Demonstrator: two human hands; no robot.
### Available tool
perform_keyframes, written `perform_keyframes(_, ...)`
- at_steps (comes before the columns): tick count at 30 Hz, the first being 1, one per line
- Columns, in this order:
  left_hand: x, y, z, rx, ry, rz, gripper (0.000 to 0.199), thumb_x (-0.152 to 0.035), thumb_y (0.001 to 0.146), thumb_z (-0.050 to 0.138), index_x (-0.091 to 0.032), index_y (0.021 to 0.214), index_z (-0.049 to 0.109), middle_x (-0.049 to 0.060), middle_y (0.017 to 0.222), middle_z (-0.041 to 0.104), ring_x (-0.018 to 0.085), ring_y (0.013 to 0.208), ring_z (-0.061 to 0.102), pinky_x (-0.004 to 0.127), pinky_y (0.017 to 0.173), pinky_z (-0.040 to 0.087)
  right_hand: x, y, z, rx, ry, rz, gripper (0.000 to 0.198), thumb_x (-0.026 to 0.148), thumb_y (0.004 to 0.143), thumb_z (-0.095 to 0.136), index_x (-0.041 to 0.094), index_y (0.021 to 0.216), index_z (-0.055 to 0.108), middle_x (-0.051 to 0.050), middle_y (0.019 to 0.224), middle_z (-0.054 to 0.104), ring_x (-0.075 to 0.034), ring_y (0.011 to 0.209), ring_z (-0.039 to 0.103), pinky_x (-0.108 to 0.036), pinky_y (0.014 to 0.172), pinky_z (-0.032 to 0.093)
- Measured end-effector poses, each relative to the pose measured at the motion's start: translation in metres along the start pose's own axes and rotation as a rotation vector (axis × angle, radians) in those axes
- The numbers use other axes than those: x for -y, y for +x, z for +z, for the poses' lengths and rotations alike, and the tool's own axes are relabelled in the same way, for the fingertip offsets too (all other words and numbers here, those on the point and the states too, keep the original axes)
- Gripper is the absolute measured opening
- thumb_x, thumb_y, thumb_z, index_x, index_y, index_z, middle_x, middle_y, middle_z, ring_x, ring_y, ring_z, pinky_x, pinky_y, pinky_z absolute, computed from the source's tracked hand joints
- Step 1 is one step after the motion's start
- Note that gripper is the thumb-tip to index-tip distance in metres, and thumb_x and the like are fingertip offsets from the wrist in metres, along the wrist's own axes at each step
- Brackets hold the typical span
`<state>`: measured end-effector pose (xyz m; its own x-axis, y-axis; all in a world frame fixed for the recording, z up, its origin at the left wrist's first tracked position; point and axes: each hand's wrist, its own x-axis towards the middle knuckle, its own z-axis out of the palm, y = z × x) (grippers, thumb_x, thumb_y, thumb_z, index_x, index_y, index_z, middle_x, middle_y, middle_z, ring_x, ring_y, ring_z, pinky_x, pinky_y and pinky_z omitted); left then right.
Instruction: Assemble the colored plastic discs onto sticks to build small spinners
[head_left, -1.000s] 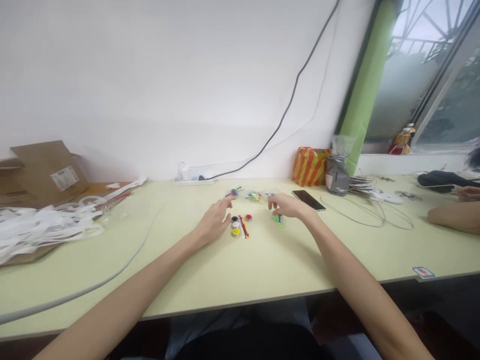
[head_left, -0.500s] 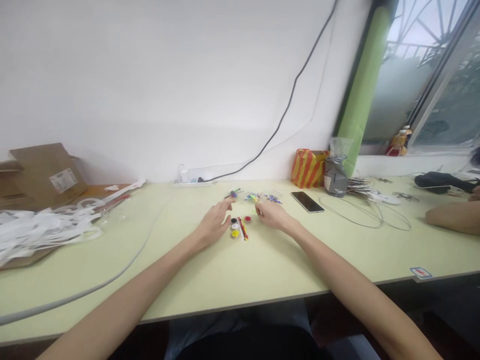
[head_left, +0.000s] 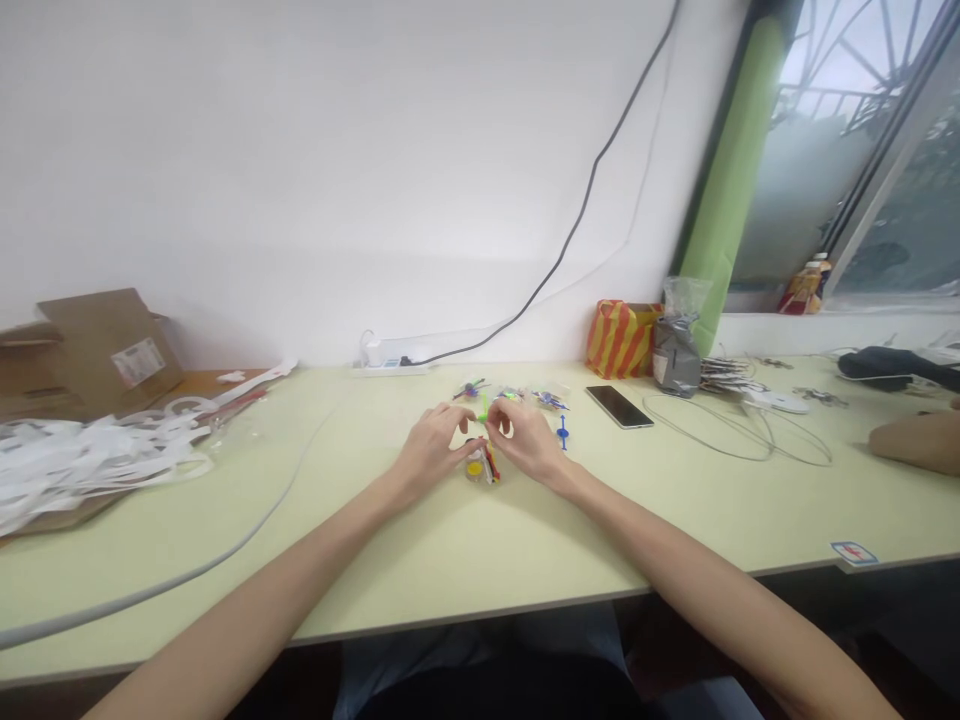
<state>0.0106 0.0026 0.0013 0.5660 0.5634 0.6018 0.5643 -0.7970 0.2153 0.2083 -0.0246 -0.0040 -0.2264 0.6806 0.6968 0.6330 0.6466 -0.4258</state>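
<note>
A small bright green plastic piece point(head_left: 484, 410) is pinched between the fingertips of my right hand point(head_left: 523, 437). The curled index finger of my left hand point(head_left: 433, 442) meets the piece from the other side, its thumb lower down. Below the hands, a yellow round piece point(head_left: 474, 468) lies beside a few narrow strips point(head_left: 491, 465) in red, white, black and yellow. My hands cover the other round pieces. Right of my right hand, a blue piece point(head_left: 562, 433) with pointed ends lies on the table.
Small clear bags of colourful parts point(head_left: 550, 400) lie behind my hands. A phone point(head_left: 619, 407), a striped bag point(head_left: 621, 340) and a grey pouch point(head_left: 676, 355) are to the right. White strips point(head_left: 97, 455) and a cardboard box point(head_left: 112, 350) occupy the left. Another person's arm point(head_left: 915, 442) rests at far right.
My hands have come together over the round pieces, and the green piece now shows between them. My right hand moved left, and the blue piece is now visible beside it.
</note>
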Motion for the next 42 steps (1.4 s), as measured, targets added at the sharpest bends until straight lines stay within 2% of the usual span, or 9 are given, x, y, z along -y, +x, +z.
perform_keyframes(8, -0.008, -0.003, 0.005, -0.048, -0.051, 0.082, 0.007, -0.021, 0.088, 0.063, -0.020, 0.087, 0.055, 0.001, 0.085, 0.062, 0.018, 0.080, 0.059, 0.031, 0.073, 0.046, 0.009, -0.001, -0.002, 0.021, 0.103, -0.198, 0.012, 0.017, 0.091, 0.059, 0.021, 0.080, 0.063, -0.003, 0.079, 0.064, -0.018, 0.076, 0.059, -0.030, 0.070, 0.044)
perform_keyframes(12, -0.009, -0.003, 0.006, -0.100, -0.124, 0.097, 0.013, -0.018, 0.089, 0.060, -0.021, 0.101, 0.058, 0.002, 0.092, 0.064, 0.018, 0.083, 0.061, 0.031, 0.075, 0.049, 0.008, 0.000, -0.003, -0.021, 0.191, -0.122, 0.015, 0.026, 0.097, 0.056, 0.021, 0.084, 0.063, -0.003, 0.078, 0.065, -0.016, 0.071, 0.059, -0.029, 0.064, 0.046)
perform_keyframes(15, -0.008, -0.002, 0.005, -0.149, -0.167, 0.115, 0.027, -0.016, 0.090, 0.057, -0.023, 0.116, 0.055, 0.004, 0.105, 0.065, 0.018, 0.092, 0.063, 0.033, 0.083, 0.052, 0.004, 0.002, -0.004, -0.092, 0.237, -0.016, 0.014, 0.034, 0.097, 0.057, 0.021, 0.100, 0.062, -0.005, 0.092, 0.068, -0.018, 0.081, 0.062, -0.029, 0.065, 0.049)
perform_keyframes(18, -0.006, -0.001, 0.004, -0.170, -0.191, 0.140, 0.035, -0.014, 0.090, 0.057, -0.023, 0.124, 0.051, 0.005, 0.112, 0.065, 0.018, 0.099, 0.064, 0.034, 0.089, 0.053, -0.002, 0.003, -0.004, -0.012, 0.308, 0.006, 0.020, 0.033, 0.095, 0.060, 0.022, 0.112, 0.064, -0.006, 0.099, 0.070, -0.018, 0.086, 0.065, -0.028, 0.067, 0.050)
perform_keyframes(22, -0.004, -0.001, 0.005, -0.172, -0.169, 0.154, 0.030, -0.015, 0.092, 0.055, -0.022, 0.120, 0.052, 0.006, 0.108, 0.064, 0.019, 0.101, 0.064, 0.034, 0.089, 0.054, -0.006, 0.002, -0.002, -0.004, 0.353, 0.038, 0.016, 0.024, 0.094, 0.057, 0.021, 0.101, 0.071, -0.002, 0.078, 0.072, -0.016, 0.070, 0.065, -0.027, 0.066, 0.049)
perform_keyframes(25, -0.004, -0.002, 0.005, -0.183, -0.150, 0.136, 0.026, -0.016, 0.092, 0.055, -0.022, 0.118, 0.052, 0.006, 0.108, 0.065, 0.020, 0.102, 0.066, 0.034, 0.089, 0.054, -0.001, 0.001, -0.002, 0.020, 0.386, 0.058, 0.013, 0.021, 0.092, 0.058, 0.019, 0.092, 0.071, -0.002, 0.079, 0.073, -0.016, 0.071, 0.066, -0.026, 0.065, 0.049)
perform_keyframes(32, -0.006, -0.005, 0.000, -0.115, -0.127, 0.101, 0.042, -0.016, 0.095, 0.051, -0.024, 0.135, 0.043, 0.006, 0.111, 0.069, 0.019, 0.102, 0.069, 0.032, 0.086, 0.055, 0.012, 0.002, -0.002, 0.075, 0.417, 0.121, 0.024, 0.037, 0.093, 0.063, 0.018, 0.078, 0.067, -0.003, 0.074, 0.071, -0.016, 0.071, 0.064, -0.026, 0.064, 0.047)
perform_keyframes(37, -0.008, -0.005, 0.002, -0.091, -0.093, 0.093, 0.048, -0.019, 0.094, 0.058, -0.026, 0.138, 0.040, 0.007, 0.111, 0.069, 0.021, 0.103, 0.069, 0.033, 0.087, 0.055, 0.010, 0.003, -0.003, 0.059, 0.452, 0.121, 0.022, 0.039, 0.087, 0.070, 0.018, 0.087, 0.065, -0.002, 0.077, 0.068, -0.015, 0.071, 0.063, -0.027, 0.065, 0.048)
perform_keyframes(42, -0.008, -0.007, 0.007, -0.173, -0.150, 0.023, 0.040, -0.026, 0.094, 0.061, -0.026, 0.125, 0.035, 0.006, 0.109, 0.065, 0.021, 0.101, 0.070, 0.032, 0.079, 0.055, 0.010, 0.004, -0.004, 0.035, 0.460, 0.026, 0.010, 0.028, 0.089, 0.063, 0.019, 0.089, 0.060, -0.002, 0.086, 0.065, -0.015, 0.079, 0.061, -0.027, 0.070, 0.049)
